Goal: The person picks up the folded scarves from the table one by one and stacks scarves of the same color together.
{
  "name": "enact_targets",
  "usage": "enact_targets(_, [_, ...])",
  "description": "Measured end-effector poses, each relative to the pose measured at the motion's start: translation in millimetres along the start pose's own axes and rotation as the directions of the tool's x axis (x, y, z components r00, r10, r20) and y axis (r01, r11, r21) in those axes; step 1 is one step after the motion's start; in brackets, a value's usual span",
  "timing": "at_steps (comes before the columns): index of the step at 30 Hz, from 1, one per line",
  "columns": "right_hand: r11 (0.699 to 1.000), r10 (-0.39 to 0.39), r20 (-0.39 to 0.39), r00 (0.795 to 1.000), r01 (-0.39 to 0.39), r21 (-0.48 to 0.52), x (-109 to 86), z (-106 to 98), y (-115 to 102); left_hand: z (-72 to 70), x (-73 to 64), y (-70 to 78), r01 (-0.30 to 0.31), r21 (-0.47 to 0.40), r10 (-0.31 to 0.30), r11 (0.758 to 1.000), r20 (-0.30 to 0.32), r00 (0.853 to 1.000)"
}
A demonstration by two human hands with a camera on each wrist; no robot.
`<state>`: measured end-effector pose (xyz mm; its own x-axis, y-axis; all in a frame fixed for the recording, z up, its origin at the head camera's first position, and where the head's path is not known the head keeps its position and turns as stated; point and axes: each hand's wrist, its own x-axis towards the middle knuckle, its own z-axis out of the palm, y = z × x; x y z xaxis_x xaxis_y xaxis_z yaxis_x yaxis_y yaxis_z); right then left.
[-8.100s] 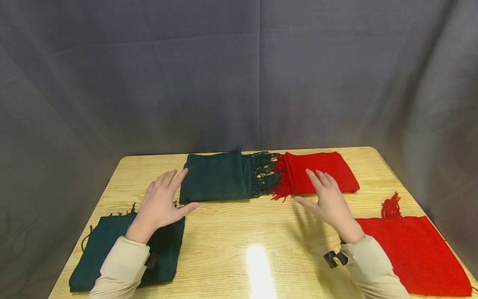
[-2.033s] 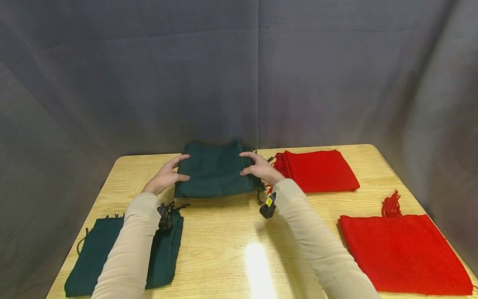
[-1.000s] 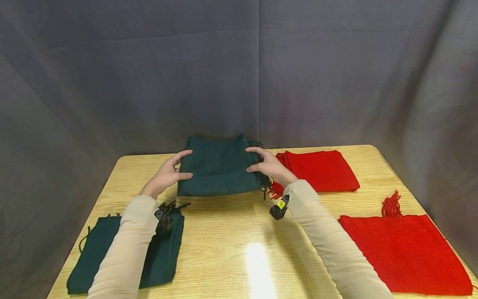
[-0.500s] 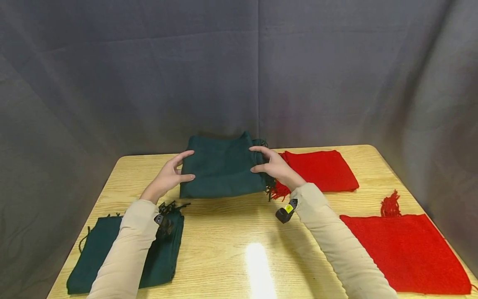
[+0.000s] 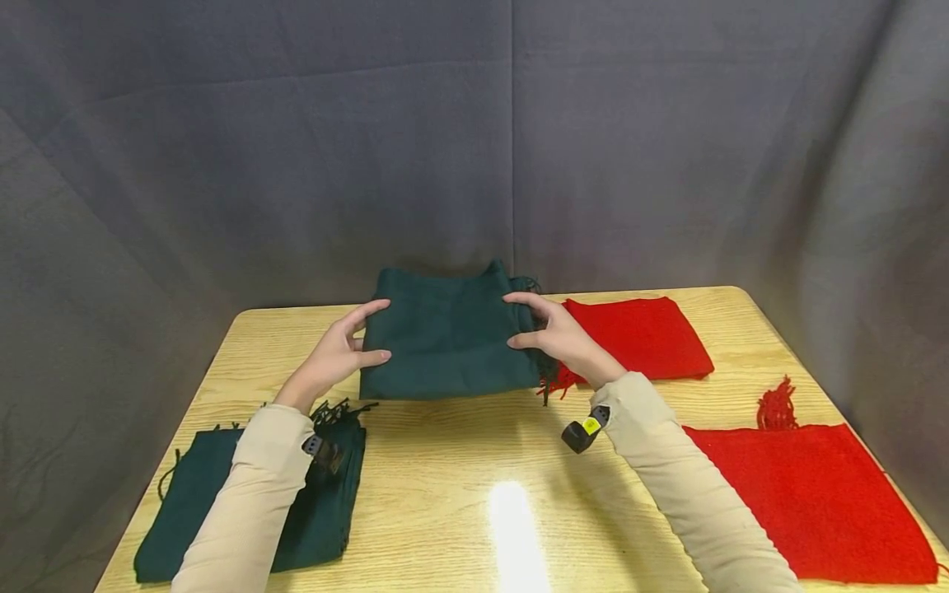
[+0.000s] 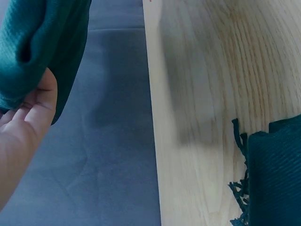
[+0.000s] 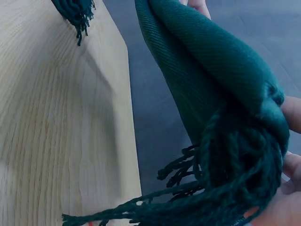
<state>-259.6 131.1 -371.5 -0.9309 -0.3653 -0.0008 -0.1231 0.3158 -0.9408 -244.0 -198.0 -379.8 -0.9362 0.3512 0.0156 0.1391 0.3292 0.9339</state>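
Observation:
A folded dark green scarf (image 5: 448,338) is off the tabletop near its far edge, held between my two hands. My left hand (image 5: 329,354) grips its left end, fingers and thumb around the folded edge. At the other end my right hand (image 5: 559,333) pinches the scarf close to its fringe. From the right wrist, the dark tassels (image 7: 235,174) hang loose below the folded cloth. The left wrist view shows my left hand (image 6: 30,115) under the cloth, some fingertips hidden by it.
Another folded green scarf (image 5: 196,486) lies at the table's near left, partly under my left forearm. A folded red scarf (image 5: 645,338) sits at the far right, a second red scarf (image 5: 808,502) at the near right. Grey curtain (image 5: 415,165) stands behind the wooden table (image 5: 445,494).
Eight seconds ago the green scarf lay flat and both hands hovered free. Both hands have since taken hold and raised it. Over the last two seconds it has shifted slightly right.

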Motion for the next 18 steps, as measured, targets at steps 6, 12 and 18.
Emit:
enact_targets(6, [0.999, -0.016, 0.018, 1.0, 0.015, 0.044, -8.3, -1.2, -6.1, 2.0, -6.5, 6.5, -0.033, -0.013, 0.033, 0.999, 0.006, 0.999])
enact_targets(12, [0.996, -0.038, 0.031, 0.999, 0.035, 0.079, -16.1, -4.8, -10.1, 4.5, -11.6, 13.6, -0.055, -0.015, 0.055, 0.998, 0.003, 0.998])
enact_targets(18, [0.997, -0.065, 0.026, 0.998, 0.064, 0.034, -24.3, -7.4, -11.4, 8.0, -17.5, 18.2, -0.078, 0.029, 0.078, 0.997, 0.001, 0.997])
